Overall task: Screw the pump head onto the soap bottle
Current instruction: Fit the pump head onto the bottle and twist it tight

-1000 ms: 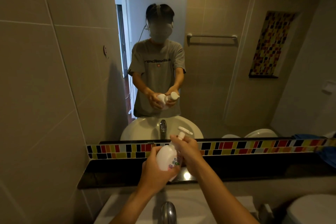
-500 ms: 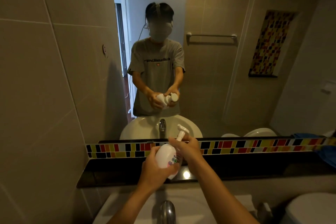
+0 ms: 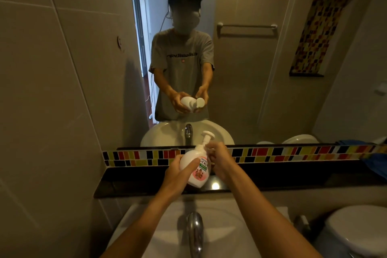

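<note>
A white soap bottle (image 3: pixel 194 170) with a pink and green label is held above the dark shelf, tilted slightly right at the top. My left hand (image 3: pixel 178 174) wraps its body from the left. The white pump head (image 3: pixel 207 137) sits on the bottle's neck, nozzle pointing away. My right hand (image 3: pixel 219 158) is beside the collar just below the pump head, its fingertips at the collar; whether they pinch it I cannot tell. The mirror above repeats both hands and the bottle.
A chrome tap (image 3: pixel 194 230) rises from the white basin (image 3: pixel 230 228) directly below my arms. A black shelf (image 3: pixel 293 182) with a coloured mosaic strip (image 3: pixel 282 153) runs behind the bottle. A toilet (image 3: pixel 356 228) stands at the lower right. Tiled wall closes the left side.
The pump head has turned, its nozzle swinging from the right to pointing away. My right hand has loosened and shifted right of the collar. The bottle sits slightly more upright.
</note>
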The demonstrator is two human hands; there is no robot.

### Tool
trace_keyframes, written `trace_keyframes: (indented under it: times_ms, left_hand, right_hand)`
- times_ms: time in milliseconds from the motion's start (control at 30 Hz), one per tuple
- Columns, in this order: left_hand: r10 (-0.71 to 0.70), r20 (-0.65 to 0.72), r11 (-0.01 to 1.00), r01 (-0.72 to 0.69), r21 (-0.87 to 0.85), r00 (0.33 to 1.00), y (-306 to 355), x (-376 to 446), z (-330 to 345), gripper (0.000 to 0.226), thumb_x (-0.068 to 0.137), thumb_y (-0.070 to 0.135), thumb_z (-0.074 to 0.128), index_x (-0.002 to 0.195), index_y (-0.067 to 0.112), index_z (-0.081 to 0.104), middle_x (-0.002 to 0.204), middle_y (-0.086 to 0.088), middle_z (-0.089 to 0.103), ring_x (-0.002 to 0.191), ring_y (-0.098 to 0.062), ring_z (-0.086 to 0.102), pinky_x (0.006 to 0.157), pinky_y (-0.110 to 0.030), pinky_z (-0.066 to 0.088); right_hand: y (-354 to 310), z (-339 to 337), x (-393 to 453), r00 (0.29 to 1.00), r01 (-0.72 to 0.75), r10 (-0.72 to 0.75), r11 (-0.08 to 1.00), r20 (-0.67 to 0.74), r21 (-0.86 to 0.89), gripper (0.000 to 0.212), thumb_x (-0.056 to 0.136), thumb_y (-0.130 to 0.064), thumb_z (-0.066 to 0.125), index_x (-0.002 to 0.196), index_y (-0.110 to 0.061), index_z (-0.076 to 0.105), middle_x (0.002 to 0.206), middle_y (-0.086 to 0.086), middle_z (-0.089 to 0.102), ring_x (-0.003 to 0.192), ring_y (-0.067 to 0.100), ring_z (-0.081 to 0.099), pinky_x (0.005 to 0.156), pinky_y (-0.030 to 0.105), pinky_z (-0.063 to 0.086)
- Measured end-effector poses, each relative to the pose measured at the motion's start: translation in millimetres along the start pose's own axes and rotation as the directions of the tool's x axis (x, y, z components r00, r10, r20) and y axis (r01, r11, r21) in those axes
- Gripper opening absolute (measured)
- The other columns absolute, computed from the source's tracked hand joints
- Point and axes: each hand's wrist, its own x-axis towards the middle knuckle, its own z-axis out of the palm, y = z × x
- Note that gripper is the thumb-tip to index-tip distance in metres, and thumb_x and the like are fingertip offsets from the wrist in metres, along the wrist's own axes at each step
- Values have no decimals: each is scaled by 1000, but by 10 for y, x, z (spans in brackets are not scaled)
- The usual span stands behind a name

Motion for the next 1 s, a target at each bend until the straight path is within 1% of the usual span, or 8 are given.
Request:
trace_keyframes:
  times_ms: [100,200,333,433,633,700,833,1000]
  left_hand:
    - [-9,-11,1000,9,20,1000,-61,3,-6,38,79,48,70,112,35,56,105,2,68,89,-14,71,62,-23,58]
    - [12,-67,997,-7,71,998,-66,-21,25,46,78,48,72,117,33,52,105,6,64,92,-10,66,63,-20,54]
    - [-62,-28,998,62,-1,998,-55,-9,18,47,82,43,70,122,25,53,108,0,67,91,-14,70,63,-24,57]
    - [-108,69,989,114,-89,992,-40,-40,-38,33,84,41,67,114,28,59,102,-2,71,83,-15,75,60,-23,58]
    - [-8,12,1000,8,20,1000,-45,-140,39,37,82,43,69,115,33,55,102,7,67,86,-10,70,58,-16,56]
    - [2,-3,1000,-2,19,1000,-43,-161,75,40,82,42,69,118,32,54,102,8,66,88,-9,69,57,-15,55]
    - [-41,52,993,47,-105,998,-26,-184,36,27,83,38,67,109,31,59,102,-3,72,85,-17,74,60,-20,58]
    - [-39,27,996,41,-85,999,15,-170,-17,30,84,37,68,112,28,61,105,-4,71,88,-18,73,59,-18,57]
  right_hand:
    - [56,-7,19,999,-3,5,998,38,-57,31,89,-13,61,119,-5,63,102,16,69,84,24,66,69,36,53]
    - [114,47,41,999,10,-17,987,-37,-162,25,86,-22,72,106,-8,66,109,16,72,94,27,69,82,41,57]
    - [74,53,21,998,-55,55,998,-12,-8,31,90,-22,53,116,-7,59,104,16,64,88,26,60,75,37,49]
    - [57,-34,5,994,-98,93,992,61,79,29,89,-16,50,116,-7,53,100,16,61,83,26,60,75,38,50]
    - [160,-70,30,997,-9,15,997,79,-82,44,93,-26,66,128,0,58,107,23,71,88,30,69,85,47,59]
    - [173,-63,24,998,5,-1,997,62,-76,42,93,-28,66,123,0,59,102,21,70,85,30,69,85,47,58]
    - [144,-120,-19,978,-32,27,999,208,17,19,91,-19,56,107,-9,58,94,13,65,81,26,64,81,41,53]
    - [119,-80,-37,987,61,-43,992,153,-112,27,95,-21,60,115,-3,63,100,16,69,89,30,66,91,48,53]
